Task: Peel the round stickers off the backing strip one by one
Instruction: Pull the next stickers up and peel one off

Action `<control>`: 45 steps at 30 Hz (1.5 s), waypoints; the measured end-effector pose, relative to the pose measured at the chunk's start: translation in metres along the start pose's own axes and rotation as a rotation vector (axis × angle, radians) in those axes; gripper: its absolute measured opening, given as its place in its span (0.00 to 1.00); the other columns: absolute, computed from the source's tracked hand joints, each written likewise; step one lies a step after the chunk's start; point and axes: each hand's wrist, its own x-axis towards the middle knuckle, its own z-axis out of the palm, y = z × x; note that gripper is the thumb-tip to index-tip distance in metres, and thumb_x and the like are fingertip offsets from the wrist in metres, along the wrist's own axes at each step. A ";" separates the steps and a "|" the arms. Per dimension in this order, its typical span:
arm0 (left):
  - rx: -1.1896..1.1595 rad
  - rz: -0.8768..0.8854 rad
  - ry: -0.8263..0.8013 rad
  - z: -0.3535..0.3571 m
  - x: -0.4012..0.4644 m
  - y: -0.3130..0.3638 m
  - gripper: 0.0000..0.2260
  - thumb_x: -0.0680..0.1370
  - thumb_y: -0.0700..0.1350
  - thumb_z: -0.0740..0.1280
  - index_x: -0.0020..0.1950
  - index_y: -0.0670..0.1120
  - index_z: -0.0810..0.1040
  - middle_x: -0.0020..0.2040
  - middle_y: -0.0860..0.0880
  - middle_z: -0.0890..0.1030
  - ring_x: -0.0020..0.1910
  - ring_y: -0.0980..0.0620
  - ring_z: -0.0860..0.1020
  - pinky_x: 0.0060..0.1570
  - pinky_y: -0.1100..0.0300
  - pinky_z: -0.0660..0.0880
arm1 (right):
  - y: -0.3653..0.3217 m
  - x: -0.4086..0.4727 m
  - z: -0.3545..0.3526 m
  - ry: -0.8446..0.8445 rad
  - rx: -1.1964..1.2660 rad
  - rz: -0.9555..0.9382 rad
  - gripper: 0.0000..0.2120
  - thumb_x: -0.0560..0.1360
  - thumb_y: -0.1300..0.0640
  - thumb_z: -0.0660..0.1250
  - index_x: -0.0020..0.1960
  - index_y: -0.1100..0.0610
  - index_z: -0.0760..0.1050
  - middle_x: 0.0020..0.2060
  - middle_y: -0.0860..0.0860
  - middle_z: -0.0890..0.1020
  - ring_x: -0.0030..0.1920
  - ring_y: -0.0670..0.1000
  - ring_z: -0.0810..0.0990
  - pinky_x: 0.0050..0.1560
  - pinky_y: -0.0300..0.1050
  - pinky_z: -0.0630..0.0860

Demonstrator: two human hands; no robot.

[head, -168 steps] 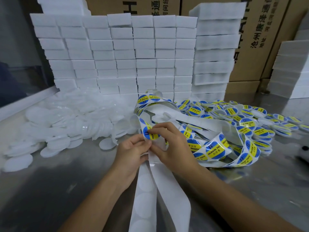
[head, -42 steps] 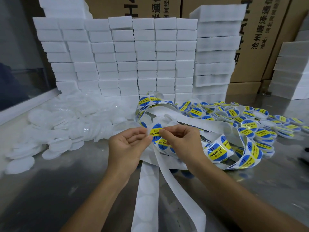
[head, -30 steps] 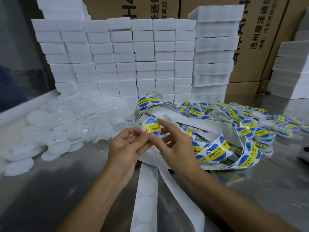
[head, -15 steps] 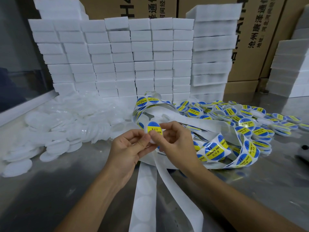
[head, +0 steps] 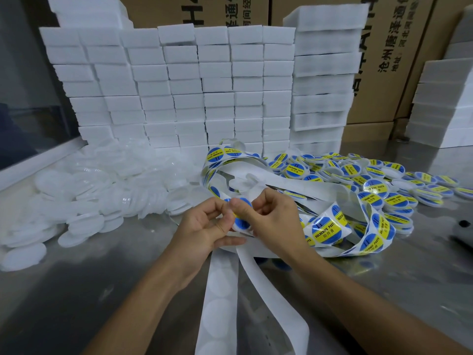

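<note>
A white backing strip (head: 258, 285) runs from a tangled loop on the metal table down toward me, its near lengths bare of stickers. Round blue-and-yellow stickers (head: 326, 230) still line the loops at right. My left hand (head: 204, 229) and my right hand (head: 271, 216) meet over the strip at the centre. Between their fingertips sits one round sticker (head: 242, 221), pinched by my right thumb and fingers. My left fingers curl round the strip beside it. The fingers hide most of that sticker.
White discs (head: 84, 198) lie heaped at left. Labelled discs (head: 371, 185) are spread at right. Stacks of white foam blocks (head: 210, 85) wall the back, with cardboard boxes (head: 399, 60) behind. A dark object (head: 463, 226) sits at the right edge.
The sticker held up facing me a second ago has come down between my fingertips at the strip. Both hands have drawn closer together and lower.
</note>
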 end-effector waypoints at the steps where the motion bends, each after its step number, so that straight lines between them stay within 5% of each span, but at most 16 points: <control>1: 0.018 -0.004 -0.002 -0.001 0.000 0.001 0.17 0.72 0.45 0.68 0.50 0.31 0.71 0.49 0.38 0.82 0.48 0.44 0.82 0.44 0.54 0.81 | 0.000 0.001 -0.001 -0.009 0.010 -0.010 0.24 0.67 0.36 0.72 0.33 0.56 0.72 0.23 0.48 0.78 0.24 0.43 0.76 0.26 0.37 0.71; 5: -0.105 -0.033 0.074 0.000 0.000 0.003 0.10 0.73 0.42 0.66 0.48 0.36 0.72 0.47 0.39 0.83 0.45 0.44 0.83 0.41 0.55 0.81 | 0.001 0.004 -0.001 -0.067 0.131 0.007 0.17 0.77 0.50 0.69 0.36 0.61 0.74 0.25 0.52 0.81 0.24 0.47 0.79 0.25 0.38 0.74; 8: -0.212 -0.055 0.162 0.001 0.003 0.003 0.07 0.79 0.39 0.62 0.50 0.35 0.74 0.45 0.39 0.84 0.44 0.44 0.84 0.40 0.56 0.81 | -0.001 0.005 -0.002 -0.150 0.207 0.036 0.08 0.77 0.54 0.70 0.49 0.59 0.79 0.31 0.56 0.85 0.29 0.52 0.81 0.32 0.45 0.80; 12: -0.163 -0.075 0.317 0.001 0.005 0.002 0.07 0.81 0.38 0.62 0.45 0.37 0.76 0.42 0.40 0.84 0.39 0.46 0.84 0.36 0.56 0.81 | -0.002 0.005 -0.003 -0.311 0.212 0.005 0.17 0.71 0.58 0.76 0.59 0.51 0.80 0.42 0.56 0.87 0.43 0.59 0.86 0.47 0.52 0.83; 15: -0.022 -0.060 0.426 0.001 0.005 -0.002 0.07 0.80 0.40 0.65 0.43 0.41 0.79 0.39 0.43 0.84 0.34 0.49 0.83 0.31 0.59 0.79 | -0.003 0.004 0.000 -0.404 0.183 0.006 0.20 0.68 0.61 0.78 0.58 0.50 0.78 0.41 0.54 0.87 0.41 0.54 0.86 0.44 0.44 0.82; 21: -0.027 -0.047 0.385 0.003 0.004 -0.001 0.05 0.75 0.38 0.71 0.49 0.39 0.81 0.41 0.41 0.85 0.38 0.46 0.85 0.33 0.58 0.80 | -0.005 0.003 0.001 -0.285 0.194 -0.023 0.03 0.79 0.57 0.67 0.51 0.55 0.79 0.33 0.54 0.85 0.30 0.48 0.82 0.31 0.39 0.78; 25: -0.040 -0.063 0.381 0.003 0.003 0.000 0.08 0.74 0.32 0.70 0.51 0.40 0.81 0.43 0.42 0.86 0.38 0.46 0.85 0.34 0.59 0.79 | -0.005 0.005 -0.001 -0.269 0.165 -0.051 0.07 0.81 0.59 0.63 0.53 0.51 0.79 0.37 0.53 0.85 0.35 0.54 0.83 0.36 0.45 0.81; 28: -0.098 -0.039 0.453 -0.001 0.004 0.001 0.07 0.73 0.32 0.71 0.49 0.41 0.81 0.41 0.43 0.86 0.38 0.48 0.84 0.34 0.61 0.79 | -0.006 0.004 -0.002 -0.346 0.137 -0.060 0.15 0.76 0.62 0.71 0.59 0.47 0.78 0.46 0.55 0.85 0.37 0.57 0.81 0.45 0.51 0.83; 32: -0.102 -0.020 0.481 -0.003 0.004 0.001 0.05 0.71 0.34 0.73 0.44 0.41 0.82 0.39 0.42 0.85 0.36 0.47 0.82 0.34 0.61 0.80 | -0.006 0.000 0.001 -0.336 -0.018 -0.116 0.25 0.68 0.56 0.80 0.63 0.47 0.76 0.54 0.47 0.81 0.38 0.43 0.81 0.43 0.40 0.82; 36: -0.091 -0.002 0.478 -0.003 0.003 0.002 0.04 0.71 0.37 0.73 0.45 0.41 0.83 0.37 0.44 0.85 0.33 0.51 0.83 0.31 0.63 0.79 | -0.005 0.000 -0.004 -0.289 -0.356 -0.396 0.31 0.65 0.47 0.80 0.66 0.52 0.77 0.57 0.46 0.77 0.52 0.42 0.77 0.51 0.34 0.76; 42: 0.009 0.015 0.445 -0.001 0.005 0.001 0.17 0.64 0.54 0.73 0.48 0.46 0.84 0.40 0.45 0.86 0.36 0.50 0.84 0.33 0.61 0.80 | -0.006 0.008 -0.012 -0.328 -0.349 -0.390 0.23 0.69 0.43 0.75 0.61 0.51 0.81 0.52 0.47 0.81 0.51 0.46 0.79 0.51 0.43 0.78; 45: 0.171 0.018 0.487 -0.001 0.007 -0.010 0.08 0.72 0.50 0.73 0.46 0.48 0.83 0.40 0.47 0.85 0.33 0.54 0.81 0.32 0.63 0.78 | -0.003 0.028 -0.031 -0.206 -0.351 -0.302 0.15 0.69 0.45 0.77 0.53 0.49 0.82 0.48 0.43 0.82 0.49 0.44 0.79 0.50 0.41 0.78</control>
